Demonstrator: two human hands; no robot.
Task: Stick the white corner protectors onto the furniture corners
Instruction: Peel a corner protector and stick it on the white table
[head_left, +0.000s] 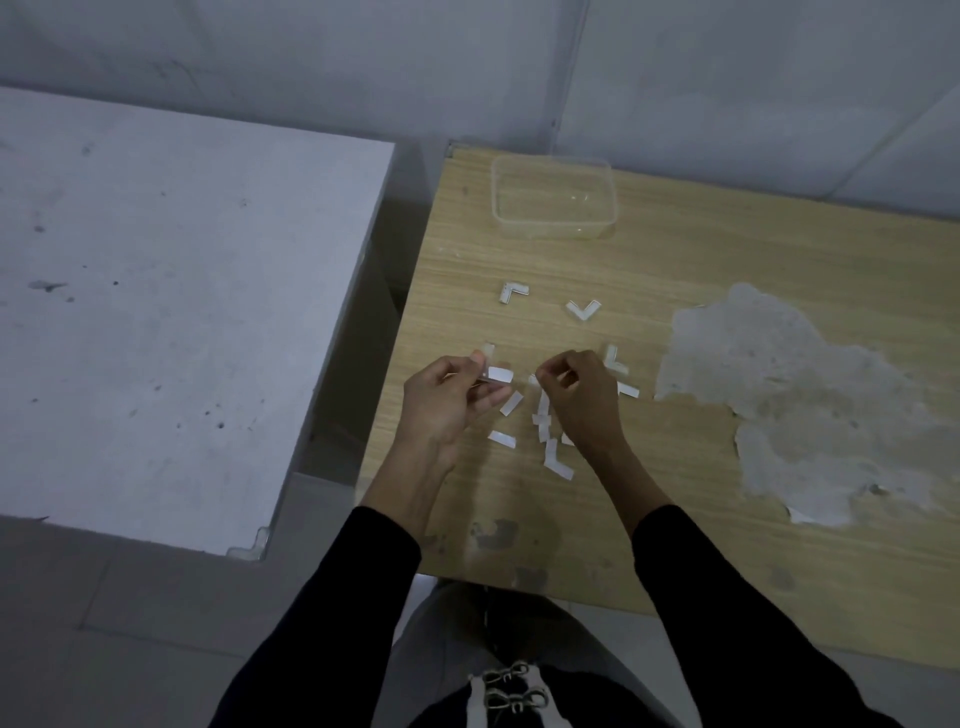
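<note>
White backing strips (545, 431) littered the wooden tabletop (727, 571) near its left edge. There the left hand (447, 400) pinched a corner protector (493, 376); the right hand (582, 400) pinched its liner. Exposed adhesive might catch fingers or scraps.

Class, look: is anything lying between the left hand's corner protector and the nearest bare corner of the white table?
Nothing visible does. The left hand holds the corner protector over the wooden table; only an open gap separates it from the white table.
</note>
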